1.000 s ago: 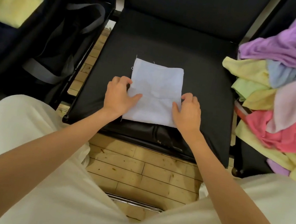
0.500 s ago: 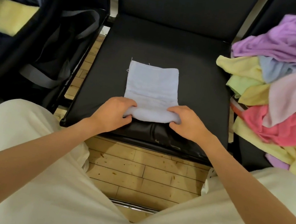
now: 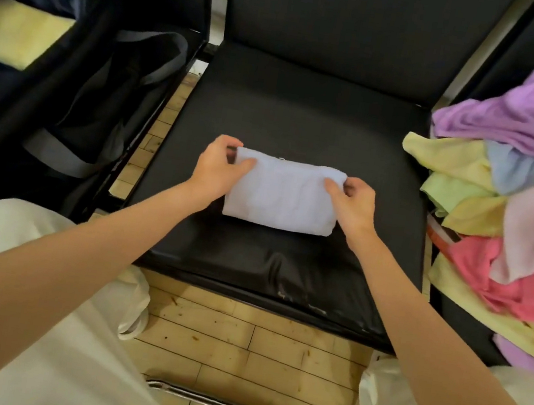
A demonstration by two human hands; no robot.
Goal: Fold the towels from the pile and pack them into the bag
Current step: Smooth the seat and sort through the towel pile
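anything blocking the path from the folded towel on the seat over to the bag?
Nothing visible. The pale blue towel lies on the middle chair seat, pinched by left hand and right hand. The black bag sits open to its left, floor gap between.

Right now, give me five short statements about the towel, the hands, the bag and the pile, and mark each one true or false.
1. The pale blue towel lies folded on the middle black seat. True.
2. Only one hand touches the towel. False: the left hand and the right hand each pinch a far corner.
3. The pile of unfolded towels is on the person's right. True.
4. The bag stands on the person's right. False: it is on the left.
5. A yellow towel already lies inside the bag. True.
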